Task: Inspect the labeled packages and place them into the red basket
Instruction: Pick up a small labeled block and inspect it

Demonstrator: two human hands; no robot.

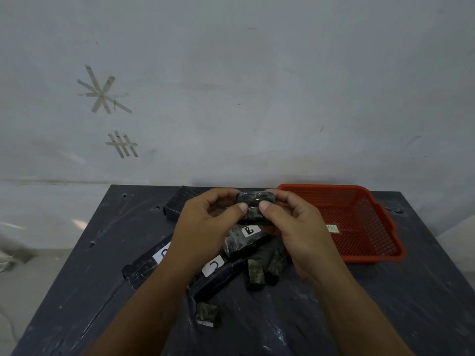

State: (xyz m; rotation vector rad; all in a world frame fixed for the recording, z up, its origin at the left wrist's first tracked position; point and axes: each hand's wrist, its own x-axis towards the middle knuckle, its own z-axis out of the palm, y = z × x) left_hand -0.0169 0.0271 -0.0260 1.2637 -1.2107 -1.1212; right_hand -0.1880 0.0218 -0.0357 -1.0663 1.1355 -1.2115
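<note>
Both hands hold one small dark wrapped package (255, 204) up above the table's middle. My left hand (205, 227) pinches its left side and my right hand (295, 227) its right side, thumbs on its near face. Its label is hidden. Below it lies a pile of dark packages: one labeled B (244, 240), a long one labeled C (218, 276), and another long one (146, 265) with a partly hidden label. The red mesh basket (385, 227) stands to the right, touching nothing in my hands, with a pale label on its near-left wall.
A black plastic-covered table (102, 291) carries everything. Several small wrapped pieces (257, 273) lie beside the pile, one more (207, 314) closer to me. Another dark package (177, 204) lies at the table's back. A grey wall with tape marks (102, 95) rises behind.
</note>
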